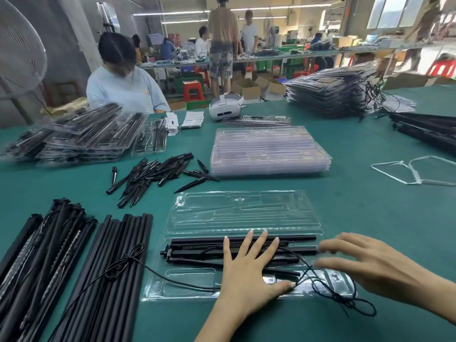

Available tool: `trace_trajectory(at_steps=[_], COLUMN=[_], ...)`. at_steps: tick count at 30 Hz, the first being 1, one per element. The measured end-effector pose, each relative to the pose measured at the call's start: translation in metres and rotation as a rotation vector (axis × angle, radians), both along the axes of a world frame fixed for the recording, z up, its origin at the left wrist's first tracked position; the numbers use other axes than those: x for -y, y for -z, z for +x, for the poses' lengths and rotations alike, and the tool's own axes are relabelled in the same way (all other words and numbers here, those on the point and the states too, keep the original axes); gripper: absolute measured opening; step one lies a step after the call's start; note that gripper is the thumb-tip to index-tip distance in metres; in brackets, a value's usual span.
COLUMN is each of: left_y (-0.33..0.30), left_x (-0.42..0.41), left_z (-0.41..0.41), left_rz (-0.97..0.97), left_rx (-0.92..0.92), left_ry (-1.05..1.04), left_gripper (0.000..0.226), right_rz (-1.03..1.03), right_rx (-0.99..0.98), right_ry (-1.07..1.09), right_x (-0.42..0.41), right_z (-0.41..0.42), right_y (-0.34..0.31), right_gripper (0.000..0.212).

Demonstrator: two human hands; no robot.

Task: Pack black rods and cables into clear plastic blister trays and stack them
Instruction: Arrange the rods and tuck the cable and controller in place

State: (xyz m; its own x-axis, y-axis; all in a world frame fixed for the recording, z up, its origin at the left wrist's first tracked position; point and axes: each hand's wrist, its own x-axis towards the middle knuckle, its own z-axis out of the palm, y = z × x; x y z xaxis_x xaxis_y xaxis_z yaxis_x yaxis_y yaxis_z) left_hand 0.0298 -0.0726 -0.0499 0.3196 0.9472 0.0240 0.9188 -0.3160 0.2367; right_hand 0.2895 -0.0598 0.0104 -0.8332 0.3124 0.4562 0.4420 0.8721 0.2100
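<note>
Lying open at the near edge of the green worktop (357, 198), the clear blister tray (237, 213) has its far half bare and its near half filled with black rods (197, 253) set side by side in the moulded slots. The left hand (249, 275) rests flat on those rods, fingers straight and spread, gripping nothing. The right hand (365, 265) hovers just beside it over the tray's right end, fingers loosely extended and blurred, also holding nothing. A thin black cable (333, 292) loops across the tray's near corner and off onto the worktop below the right hand.

To the left lie long black rods in a bundle (118, 267) with another cable coiled over them, and beyond those a scatter of short black spikes (158, 174). Behind the open tray sits a stack of empty clear trays (269, 151). Filled trays are heaped at far left (81, 137) and far right (330, 92). A white headset (225, 107) sits near the worktop's far edge, where a person in a pale shirt (123, 87) is seated. Further back, people stand at long benches under strip lights.
</note>
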Motion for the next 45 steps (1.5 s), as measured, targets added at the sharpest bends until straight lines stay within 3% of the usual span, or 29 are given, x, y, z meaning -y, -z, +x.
trace_trajectory(at_steps=[3, 5, 12, 15, 21, 26, 29, 31, 32, 34, 36, 45], left_y=[0.001, 0.001, 0.000, -0.001, -0.001, -0.001, -0.002, -0.002, -0.002, -0.002, -0.002, 0.000], left_x=[0.000, 0.000, 0.000, 0.000, 0.000, 0.000, 0.000, 0.001, 0.001, 0.001, 0.001, 0.001], left_z=[0.000, 0.000, 0.000, 0.000, 0.000, -0.001, 0.000, 0.000, 0.000, -0.001, -0.001, 0.000], left_rz=[-0.001, -0.002, -0.011, -0.014, -0.020, -0.029, -0.024, -0.024, -0.023, -0.023, -0.022, -0.011], left_rx=[-0.001, -0.002, 0.005, 0.008, 0.008, -0.005, -0.005, 0.000, 0.001, 0.001, 0.001, 0.006], left_ry=[-0.002, -0.003, -0.005, -0.003, -0.005, 0.000, 0.000, -0.002, -0.002, -0.002, -0.001, -0.013], left_gripper=[0.086, 0.086, 0.086, 0.085, 0.084, 0.085, 0.085, 0.085, 0.084, 0.084, 0.084, 0.083], right_rz=[0.139, 0.159, 0.134, 0.119, 0.035, -0.103, -0.329, -0.451, -0.499, -0.601, -0.600, -0.545], right_rx=[0.357, 0.461, 0.499, 0.496, 0.425, 0.210, -0.115, -0.352, -0.447, -0.602, -0.710, -0.639], right_ry=[-0.173, -0.272, -0.477, -0.482, -0.412, -0.222, -0.040, 0.047, 0.099, 0.208, 0.271, 0.620], right_x=[-0.008, -0.011, -0.017, -0.020, -0.017, -0.009, 0.000, 0.004, 0.004, 0.006, 0.007, 0.009], right_z=[0.000, -0.002, -0.007, -0.008, 0.000, 0.002, -0.008, -0.015, -0.017, -0.020, -0.025, -0.029], right_y=[-0.006, -0.006, -0.006, -0.009, -0.008, -0.014, -0.007, 0.003, 0.008, 0.016, 0.019, 0.023], right_gripper=[0.036, 0.030, 0.014, 0.019, 0.009, 0.030, 0.029, 0.011, 0.012, 0.045, 0.052, 0.030])
